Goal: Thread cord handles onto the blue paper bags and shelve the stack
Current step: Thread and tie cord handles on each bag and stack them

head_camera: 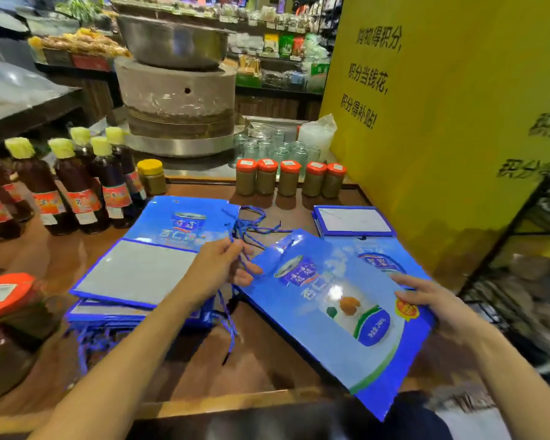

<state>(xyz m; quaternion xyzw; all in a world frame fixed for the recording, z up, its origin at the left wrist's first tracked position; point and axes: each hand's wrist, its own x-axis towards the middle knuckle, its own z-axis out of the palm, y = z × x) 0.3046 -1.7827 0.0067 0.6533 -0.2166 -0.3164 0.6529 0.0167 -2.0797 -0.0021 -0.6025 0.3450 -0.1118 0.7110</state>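
Observation:
A flat blue paper bag (pixel 334 309) lies tilted across the wooden counter in front of me. My right hand (pixel 432 300) grips its right edge. My left hand (pixel 219 268) pinches a blue cord (pixel 231 325) just left of the bag's top edge; the cord hangs down below my wrist. More loose blue cords (pixel 251 223) lie tangled behind my left hand. A stack of blue bags (pixel 146 262) with cord handles sits at the left. Another stack of blue bags (pixel 353 222) lies at the back right.
Dark sauce bottles (pixel 77 185) with yellow caps stand at the back left. Orange-lidded jars (pixel 288 179) line the counter's (pixel 261 360) back, and larger ones (pixel 7 312) stand at the near left. A stone mill (pixel 178 96) rises behind. A yellow sign wall (pixel 442 122) and a black rack (pixel 527 255) close the right.

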